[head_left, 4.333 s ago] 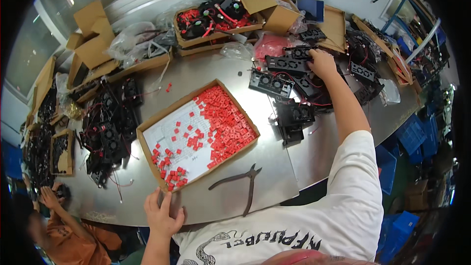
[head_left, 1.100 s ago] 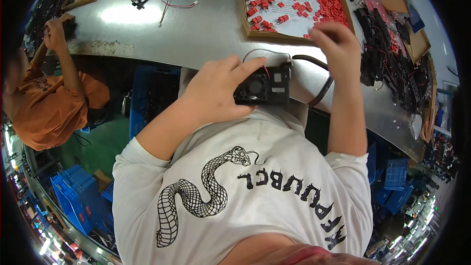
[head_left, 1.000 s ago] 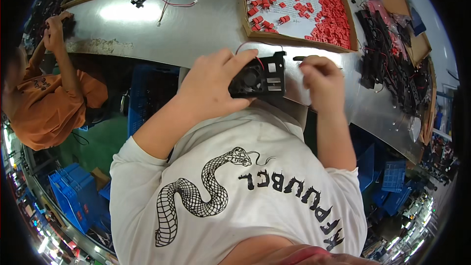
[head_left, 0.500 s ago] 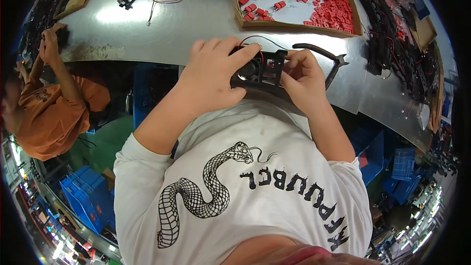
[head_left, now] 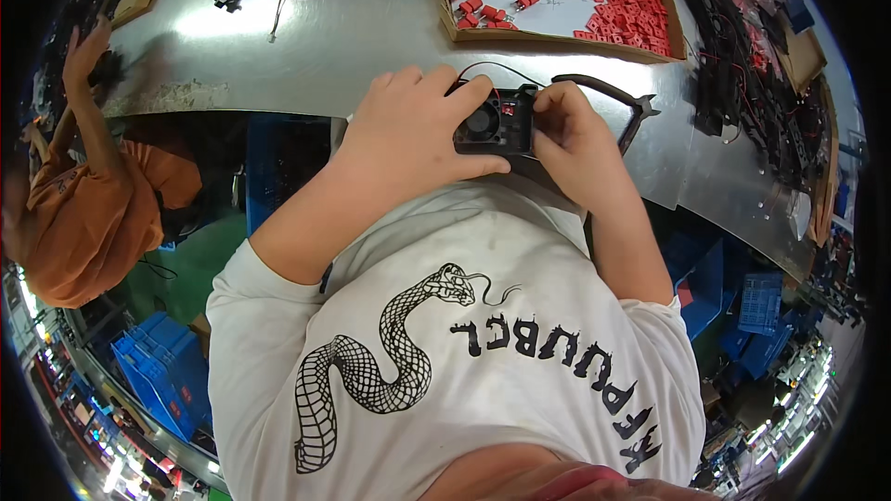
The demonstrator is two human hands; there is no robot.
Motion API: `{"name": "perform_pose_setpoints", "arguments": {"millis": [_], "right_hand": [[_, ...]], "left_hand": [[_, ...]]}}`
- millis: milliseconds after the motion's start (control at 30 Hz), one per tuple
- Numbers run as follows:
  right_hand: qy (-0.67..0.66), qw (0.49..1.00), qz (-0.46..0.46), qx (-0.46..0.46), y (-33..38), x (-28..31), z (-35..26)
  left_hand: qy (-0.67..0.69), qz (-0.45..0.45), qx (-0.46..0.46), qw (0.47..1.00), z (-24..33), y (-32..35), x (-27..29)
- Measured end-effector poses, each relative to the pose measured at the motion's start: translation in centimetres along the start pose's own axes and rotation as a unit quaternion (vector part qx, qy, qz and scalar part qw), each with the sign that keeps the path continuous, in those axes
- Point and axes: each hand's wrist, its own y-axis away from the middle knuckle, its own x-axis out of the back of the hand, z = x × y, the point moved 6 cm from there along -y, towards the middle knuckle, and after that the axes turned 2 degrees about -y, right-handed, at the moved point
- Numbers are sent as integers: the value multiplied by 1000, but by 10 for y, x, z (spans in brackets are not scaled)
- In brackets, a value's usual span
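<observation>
Over metal table [head_left: 371, 46], both hands' grip [head_left: 566, 134] around black fan [head_left: 492, 121].

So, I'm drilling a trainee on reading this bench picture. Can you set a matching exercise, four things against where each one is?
Things:
1. small black fan
2. cardboard tray of red parts
3. black pliers
4. person in orange

Places:
A. far left, at the table's edge
B. on the metal table, just right of the right hand
C. between both hands
D. top, beyond the hands

Pairs: 1-C, 2-D, 3-B, 4-A
</observation>
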Motion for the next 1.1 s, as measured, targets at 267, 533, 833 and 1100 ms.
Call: {"name": "perform_pose_setpoints", "arguments": {"millis": [267, 533, 833, 1100], "right_hand": [[226, 964, 74, 120, 1, 11, -59], [234, 958, 13, 164, -9, 18, -67], [259, 942, 119, 180, -79, 90, -61], [386, 915, -22, 116, -144, 104, -34]], "left_hand": [[-11, -2, -19, 1000, 6, -5, -1], [-23, -16, -20, 999, 8, -5, 1], [-14, -34, -5, 999, 6, -7, -2], [5, -25, 6, 1000, 4, -5, -3]]}}
